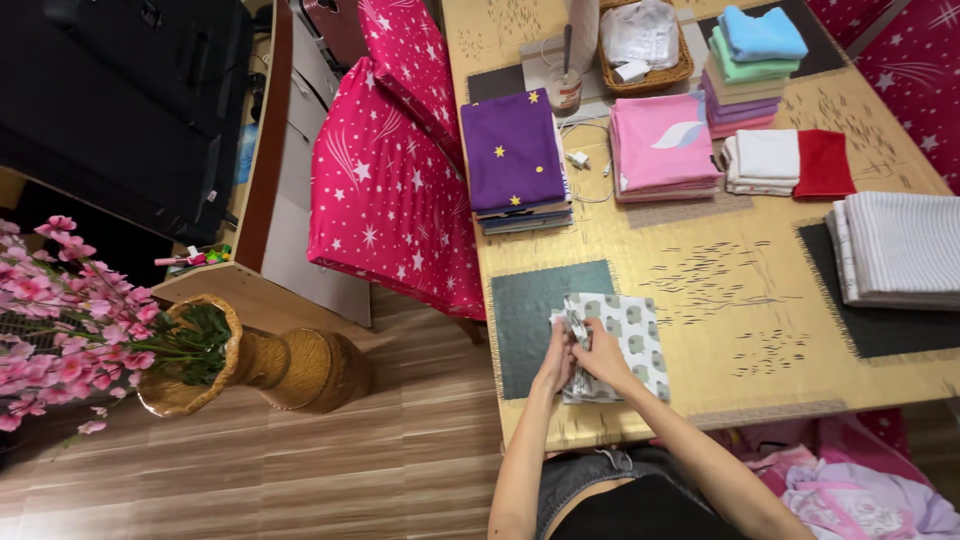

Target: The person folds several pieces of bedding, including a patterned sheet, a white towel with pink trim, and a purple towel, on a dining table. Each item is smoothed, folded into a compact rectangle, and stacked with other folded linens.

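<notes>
A folded white cloth with a grey pattern [636, 335] lies on the wooden table [740, 300], partly over a dark grey placemat [530, 310]. My left hand [556, 366] pinches the cloth's left edge. My right hand [604, 355] rests on top of the cloth, pressing and gripping the same edge. The two hands touch each other over the cloth's near left corner.
Farther back lie folded stacks: purple with stars [513, 160], pink [662, 145], pastel pile [750, 70], white and red cloths [790, 162], striped white [895, 250]. A wicker basket [645, 45] and cup [565, 88] stand behind. A pink starred chair [390, 190] and flower vase [200, 360] stand left.
</notes>
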